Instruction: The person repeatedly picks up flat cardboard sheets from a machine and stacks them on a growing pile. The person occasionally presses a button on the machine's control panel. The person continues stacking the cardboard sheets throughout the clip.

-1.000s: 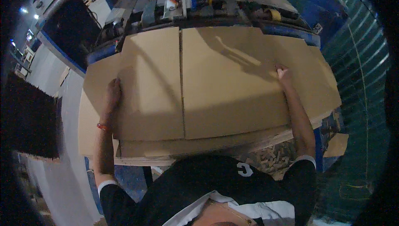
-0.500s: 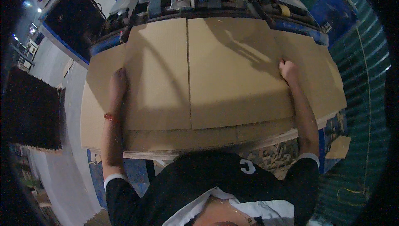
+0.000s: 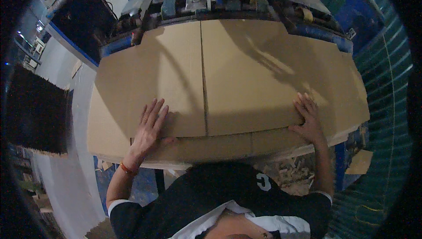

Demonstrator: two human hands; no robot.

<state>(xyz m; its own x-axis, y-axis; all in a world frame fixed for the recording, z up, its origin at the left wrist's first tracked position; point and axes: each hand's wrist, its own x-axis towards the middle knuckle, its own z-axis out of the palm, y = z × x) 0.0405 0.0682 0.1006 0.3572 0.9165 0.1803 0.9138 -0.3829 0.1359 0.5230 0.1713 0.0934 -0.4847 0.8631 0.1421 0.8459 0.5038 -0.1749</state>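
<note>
A large flat sheet of brown cardboard (image 3: 246,80), with a dark slit running down its middle, lies on top of other cardboard sheets (image 3: 198,149) in front of me. At its near left corner, my left hand (image 3: 151,127) rests with fingers spread, the thumb over the near edge. My right hand (image 3: 307,118) lies at the near right part of the sheet, its fingers also apart and pointing away from me. Neither hand grips anything. Shadows fall across the cardboard.
Beyond the cardboard stands a machine (image 3: 211,8) with rollers and blue side frames. A dark stack with ragged edges (image 3: 37,111) is at the left. Cardboard scraps (image 3: 288,173) lie below the near edge. Green corrugated wall (image 3: 382,107) runs along the right.
Both hands have let go of the sheet's sides and come nearer to me, opening flat on it. The left hand has also moved right. The sheet itself looks about unmoved.
</note>
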